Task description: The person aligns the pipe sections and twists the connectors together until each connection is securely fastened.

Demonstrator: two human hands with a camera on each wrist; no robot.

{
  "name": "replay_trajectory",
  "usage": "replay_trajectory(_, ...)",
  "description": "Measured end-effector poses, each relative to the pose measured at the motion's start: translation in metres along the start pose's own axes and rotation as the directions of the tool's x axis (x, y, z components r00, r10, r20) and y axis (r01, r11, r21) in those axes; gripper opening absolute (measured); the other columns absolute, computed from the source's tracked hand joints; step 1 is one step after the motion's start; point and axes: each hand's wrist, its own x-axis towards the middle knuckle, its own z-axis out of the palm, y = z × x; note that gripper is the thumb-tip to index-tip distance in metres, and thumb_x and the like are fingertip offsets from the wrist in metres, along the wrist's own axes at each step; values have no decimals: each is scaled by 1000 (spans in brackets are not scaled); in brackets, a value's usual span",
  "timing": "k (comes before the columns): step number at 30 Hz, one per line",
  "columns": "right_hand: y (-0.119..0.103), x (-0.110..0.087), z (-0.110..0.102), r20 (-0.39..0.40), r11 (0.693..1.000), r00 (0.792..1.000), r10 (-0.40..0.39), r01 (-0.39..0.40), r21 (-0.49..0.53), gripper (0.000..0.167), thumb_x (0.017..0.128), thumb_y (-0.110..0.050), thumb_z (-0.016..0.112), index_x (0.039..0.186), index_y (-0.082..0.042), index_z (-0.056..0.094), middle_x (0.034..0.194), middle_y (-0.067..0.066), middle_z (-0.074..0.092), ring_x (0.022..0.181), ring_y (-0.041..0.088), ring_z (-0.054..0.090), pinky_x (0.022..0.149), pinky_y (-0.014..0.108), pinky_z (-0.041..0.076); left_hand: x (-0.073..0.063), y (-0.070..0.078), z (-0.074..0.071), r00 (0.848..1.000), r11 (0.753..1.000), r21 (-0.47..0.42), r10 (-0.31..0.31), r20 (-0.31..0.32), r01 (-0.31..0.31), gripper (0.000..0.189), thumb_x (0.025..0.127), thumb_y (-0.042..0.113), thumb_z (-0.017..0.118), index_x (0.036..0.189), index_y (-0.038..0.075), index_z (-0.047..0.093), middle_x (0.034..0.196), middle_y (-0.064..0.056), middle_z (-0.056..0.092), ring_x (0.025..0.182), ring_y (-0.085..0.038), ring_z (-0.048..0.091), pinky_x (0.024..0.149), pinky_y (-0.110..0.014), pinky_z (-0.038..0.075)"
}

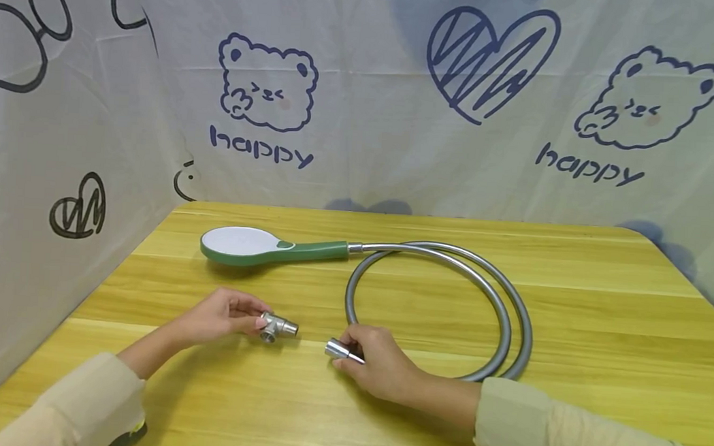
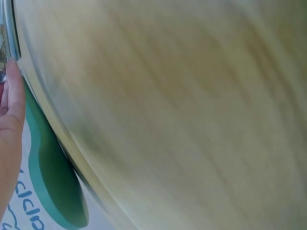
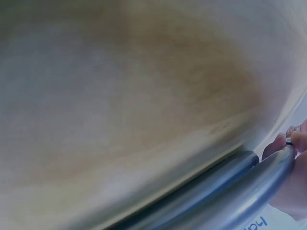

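Observation:
Between thumb and fingers my left hand (image 1: 222, 318) pinches a small silver metal tee fitting (image 1: 275, 327), its threaded end facing right. My right hand (image 1: 381, 362) grips the silver end of a grey shower hose (image 1: 525, 322), with the chrome hose nut (image 1: 337, 349) sticking out toward the fitting. A short gap separates nut and fitting. Behind both hands lies a green shower head (image 1: 241, 247) with a white face, joined to the hose's other end. In the right wrist view the hose (image 3: 240, 196) runs up to the fingers.
The hose loops in a wide coil on the yellow wooden table (image 1: 607, 347), right of the hands. White cloth (image 1: 370, 101) with bear and heart drawings hangs behind the table and along its sides.

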Motion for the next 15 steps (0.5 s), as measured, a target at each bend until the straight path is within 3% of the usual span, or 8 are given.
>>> replay_trajectory(15, 4, 1, 3, -3, 1000, 1000, -7, 7, -7, 9, 82, -4, 68, 86, 1, 60, 79, 6, 63, 66, 1, 51, 57, 14, 47, 3, 8, 18, 1000, 1000, -14, 25, -2, -25, 36, 88, 11, 62, 110, -16, 57, 99, -25, 65, 81, -6, 64, 75, -24, 57)
